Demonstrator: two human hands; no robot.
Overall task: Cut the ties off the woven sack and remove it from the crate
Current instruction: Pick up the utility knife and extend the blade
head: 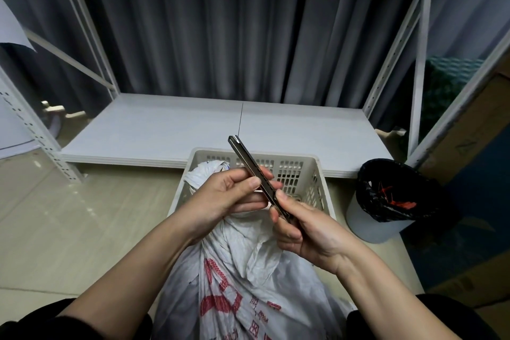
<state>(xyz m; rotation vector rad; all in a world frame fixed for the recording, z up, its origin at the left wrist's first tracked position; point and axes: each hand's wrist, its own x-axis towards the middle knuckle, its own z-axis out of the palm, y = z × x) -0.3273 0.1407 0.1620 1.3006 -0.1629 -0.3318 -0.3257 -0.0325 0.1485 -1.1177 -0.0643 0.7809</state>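
A big grey curtain (pixel 220 25) hangs across the back of the room. In front of it stands a white metal rack (pixel 419 69) with a low, flat shelf board (pixel 154 130). There is a lot of open room above that board. The floor (pixel 69 215) on the left is pale and shiny, with open space there too.

A white plastic crate (pixel 317 174) sits on the floor, its far edge touching the front edge of the shelf board. The woven sack (pixel 240 284) lies in the crate and spills out over its near edge toward the person. It is white with red print, and its neck is bunched up tight under the hands.

Near the crate on the right is a round bin (pixel 383 210) with a black bag in it and small red bits inside.

Both hands are held above the sack. The left hand (pixel 229 199) pinches the middle of a long thin knife (pixel 254 174). The right hand (pixel 309 232) grips its lower end tight. The knife tip points up and away.
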